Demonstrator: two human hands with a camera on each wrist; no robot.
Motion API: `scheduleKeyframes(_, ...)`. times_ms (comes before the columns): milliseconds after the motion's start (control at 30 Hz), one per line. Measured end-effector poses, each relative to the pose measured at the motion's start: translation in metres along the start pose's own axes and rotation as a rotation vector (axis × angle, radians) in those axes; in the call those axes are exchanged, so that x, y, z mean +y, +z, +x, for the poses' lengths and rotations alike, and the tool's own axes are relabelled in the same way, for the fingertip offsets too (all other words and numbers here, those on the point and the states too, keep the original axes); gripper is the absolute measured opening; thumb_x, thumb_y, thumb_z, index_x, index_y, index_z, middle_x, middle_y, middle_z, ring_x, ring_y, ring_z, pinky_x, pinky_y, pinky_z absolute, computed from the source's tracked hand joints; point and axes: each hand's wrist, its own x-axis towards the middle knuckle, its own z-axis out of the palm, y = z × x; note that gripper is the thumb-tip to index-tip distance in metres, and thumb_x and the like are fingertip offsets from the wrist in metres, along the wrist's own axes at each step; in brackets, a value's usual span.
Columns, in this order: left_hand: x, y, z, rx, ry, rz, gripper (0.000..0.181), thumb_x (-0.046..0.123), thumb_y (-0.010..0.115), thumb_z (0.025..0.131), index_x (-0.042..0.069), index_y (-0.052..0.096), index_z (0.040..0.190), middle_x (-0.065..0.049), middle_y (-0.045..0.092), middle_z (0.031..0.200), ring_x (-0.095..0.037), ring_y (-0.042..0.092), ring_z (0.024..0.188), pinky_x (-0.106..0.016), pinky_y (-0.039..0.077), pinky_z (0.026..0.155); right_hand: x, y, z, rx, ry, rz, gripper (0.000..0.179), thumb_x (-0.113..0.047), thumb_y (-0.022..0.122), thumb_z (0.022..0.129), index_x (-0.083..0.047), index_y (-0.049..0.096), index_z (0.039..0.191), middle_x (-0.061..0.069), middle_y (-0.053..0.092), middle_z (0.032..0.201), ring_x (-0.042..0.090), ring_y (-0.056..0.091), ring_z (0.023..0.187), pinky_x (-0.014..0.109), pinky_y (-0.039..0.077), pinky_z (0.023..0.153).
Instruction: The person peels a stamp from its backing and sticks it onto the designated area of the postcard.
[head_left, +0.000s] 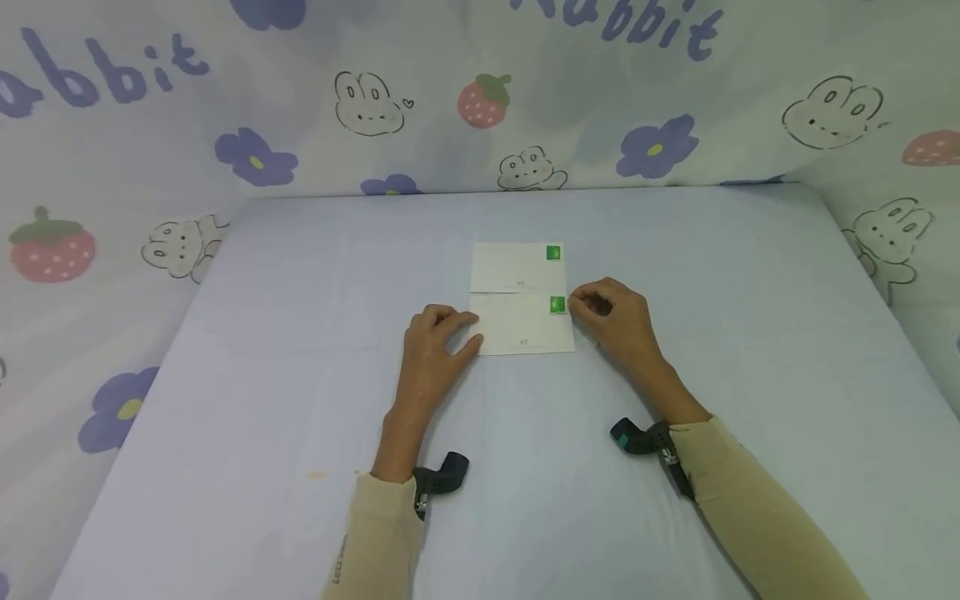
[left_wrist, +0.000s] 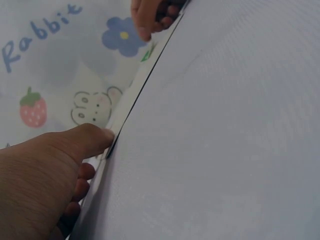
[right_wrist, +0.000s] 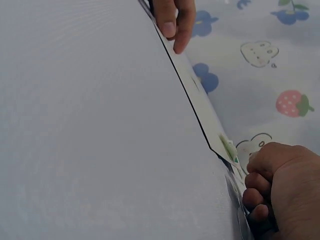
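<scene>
Two white envelopes [head_left: 517,333] lie one behind the other on the table, the near one meeting the far envelope [head_left: 510,265]. Each bears a green stamp at its upper right: the near stamp [head_left: 557,305] and the far stamp [head_left: 553,252]. My left hand [head_left: 433,350] rests at the near envelope's left edge, thumb and forefinger spread apart, their tips touching the paper. At the opposite edge, my right hand [head_left: 617,321] has curled fingers, thumb and forefinger pinched at the near stamp's right side. That stamp [right_wrist: 228,146] seems raised from the paper in the right wrist view.
A white-covered table [head_left: 300,333] surrounds the envelopes. Behind it hangs a curtain [head_left: 435,108] printed with rabbits, strawberries and flowers. Black wrist cameras sit on both forearms, the left camera [head_left: 444,475] and the right camera [head_left: 637,437], above tan sleeves.
</scene>
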Motion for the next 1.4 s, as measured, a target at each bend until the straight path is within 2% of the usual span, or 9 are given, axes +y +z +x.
scheduleKeyframes(100, -0.001, -0.001, -0.001, -0.001, -0.010, -0.006, 0.026, 0.015, 0.079, 0.088, 0.011, 0.075, 0.113, -0.007, 0.057, 0.113, -0.028, 0.050, 0.102, -0.043, 0.039, 0.090, -0.001, 0.000, 0.001, 0.035, -0.057, 0.039, 0.011, -0.012, 0.071, 0.094, -0.007, 0.074, 0.103, 0.002, 0.064, 0.092, 0.014, 0.057, 0.082, 0.020, 0.047, 0.069)
scheduleKeyframes(233, -0.002, -0.001, -0.002, 0.000, -0.007, -0.010, 0.026, 0.015, 0.079, 0.088, 0.010, 0.075, 0.113, -0.007, 0.057, 0.113, -0.028, 0.050, 0.102, -0.043, 0.039, 0.091, -0.004, -0.002, 0.003, 0.063, -0.185, 0.050, 0.015, -0.006, 0.070, 0.093, -0.006, 0.075, 0.107, 0.001, 0.067, 0.101, 0.012, 0.060, 0.088, 0.023, 0.050, 0.075)
scheduleKeyframes(367, -0.002, -0.001, -0.003, 0.005, 0.000, -0.011, 0.026, 0.015, 0.079, 0.088, 0.011, 0.075, 0.113, -0.007, 0.057, 0.112, -0.028, 0.050, 0.102, -0.043, 0.039, 0.091, -0.013, -0.004, 0.002, 0.038, -0.335, -0.009, 0.021, 0.001, 0.071, 0.090, -0.004, 0.075, 0.110, 0.006, 0.069, 0.112, 0.018, 0.064, 0.099, 0.031, 0.053, 0.086)
scheduleKeyframes(467, -0.001, -0.001, -0.003, 0.001, -0.005, -0.015, 0.026, 0.015, 0.079, 0.088, 0.011, 0.075, 0.113, -0.007, 0.057, 0.112, -0.028, 0.049, 0.102, -0.043, 0.039, 0.091, -0.019, -0.004, 0.001, -0.003, -0.436, -0.068, 0.023, 0.004, 0.074, 0.086, -0.001, 0.075, 0.109, 0.011, 0.069, 0.113, 0.025, 0.065, 0.106, 0.036, 0.054, 0.090)
scheduleKeyframes(567, 0.000, -0.001, -0.002, 0.005, -0.001, -0.017, 0.026, 0.015, 0.080, 0.087, 0.010, 0.075, 0.113, -0.007, 0.057, 0.113, -0.027, 0.050, 0.101, -0.043, 0.039, 0.090, -0.020, -0.003, 0.000, -0.041, -0.492, -0.116, 0.020, 0.004, 0.075, 0.086, 0.000, 0.077, 0.106, 0.013, 0.069, 0.112, 0.027, 0.065, 0.107, 0.037, 0.054, 0.090)
scheduleKeyframes(867, 0.003, 0.000, 0.000, 0.009, 0.019, -0.012, 0.026, 0.015, 0.080, 0.087, 0.011, 0.075, 0.113, -0.006, 0.057, 0.112, -0.027, 0.050, 0.100, -0.043, 0.039, 0.090, -0.012, -0.002, -0.002, -0.079, -0.498, -0.155, 0.021, 0.003, 0.078, 0.083, 0.001, 0.077, 0.104, 0.012, 0.070, 0.111, 0.027, 0.065, 0.108, 0.036, 0.053, 0.091)
scheduleKeyframes(1167, 0.002, 0.000, 0.001, 0.008, 0.009, -0.009, 0.025, 0.016, 0.079, 0.088, 0.012, 0.075, 0.113, -0.006, 0.057, 0.113, -0.027, 0.050, 0.101, -0.043, 0.039, 0.090, -0.009, -0.002, -0.002, -0.158, -0.422, -0.179, 0.022, -0.001, 0.078, 0.086, 0.000, 0.076, 0.108, 0.009, 0.070, 0.115, 0.024, 0.063, 0.113, 0.036, 0.050, 0.096)
scheduleKeyframes(1400, 0.001, -0.001, -0.001, 0.010, 0.006, -0.013, 0.026, 0.016, 0.079, 0.088, 0.010, 0.075, 0.113, -0.008, 0.058, 0.113, -0.028, 0.051, 0.102, -0.044, 0.039, 0.091, -0.012, 0.000, -0.002, -0.180, -0.420, -0.194, 0.020, -0.002, 0.076, 0.087, 0.001, 0.076, 0.107, 0.010, 0.070, 0.116, 0.025, 0.062, 0.114, 0.038, 0.049, 0.098)
